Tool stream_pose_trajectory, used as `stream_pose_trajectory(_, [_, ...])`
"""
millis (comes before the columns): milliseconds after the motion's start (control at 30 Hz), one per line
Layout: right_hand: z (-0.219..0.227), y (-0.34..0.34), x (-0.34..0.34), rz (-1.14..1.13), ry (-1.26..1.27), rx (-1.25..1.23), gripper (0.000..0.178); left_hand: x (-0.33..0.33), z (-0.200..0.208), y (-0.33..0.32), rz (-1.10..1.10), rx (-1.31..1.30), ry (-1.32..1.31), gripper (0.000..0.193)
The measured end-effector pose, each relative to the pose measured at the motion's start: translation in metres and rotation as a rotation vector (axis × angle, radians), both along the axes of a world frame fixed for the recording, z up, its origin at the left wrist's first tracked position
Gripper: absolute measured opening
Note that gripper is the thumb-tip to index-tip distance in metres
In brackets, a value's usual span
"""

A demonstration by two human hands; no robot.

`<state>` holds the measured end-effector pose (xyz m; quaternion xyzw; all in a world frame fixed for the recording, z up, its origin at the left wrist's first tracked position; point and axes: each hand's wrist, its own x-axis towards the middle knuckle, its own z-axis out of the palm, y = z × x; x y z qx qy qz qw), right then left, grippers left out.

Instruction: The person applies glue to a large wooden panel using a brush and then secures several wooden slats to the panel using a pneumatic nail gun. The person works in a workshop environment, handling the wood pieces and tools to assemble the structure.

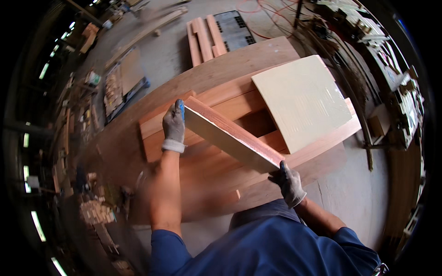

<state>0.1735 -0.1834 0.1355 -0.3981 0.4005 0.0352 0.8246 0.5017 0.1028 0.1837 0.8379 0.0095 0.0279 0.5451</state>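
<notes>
Between my two gloved hands I hold a wooden board (237,133), reddish on one face and coated pale along the side turned toward me. My left hand (174,122), in a grey and blue glove, grips its far left end. At the near right end, my right hand (288,183) is closed round the corner, its fingers partly under the wood. Beneath the board lie several reddish planks (221,95) on a large wooden worktable (271,46). A pale cream rectangular panel (304,101) rests on the planks to the right of the held board.
Beyond the table, more reddish planks (202,39) lie beside a grey pallet (234,30). Red hose (262,14) coils over the floor. Timber and a cluttered bench (391,69) line the right side. Wood offcuts (97,212) are stacked at lower left.
</notes>
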Motion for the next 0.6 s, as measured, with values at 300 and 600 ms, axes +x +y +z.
stream_pose_trajectory(300, [0.017,0.006,0.009,0.389,-0.328,-0.414,0.047,-0.124,0.019,0.115,0.253,-0.346,-0.027,0.041])
stream_pose_trajectory(600, [0.050,0.059,0.023,0.527,-0.473,-0.734,0.042,-0.201,0.002,0.217,0.310,-0.468,0.061,0.041])
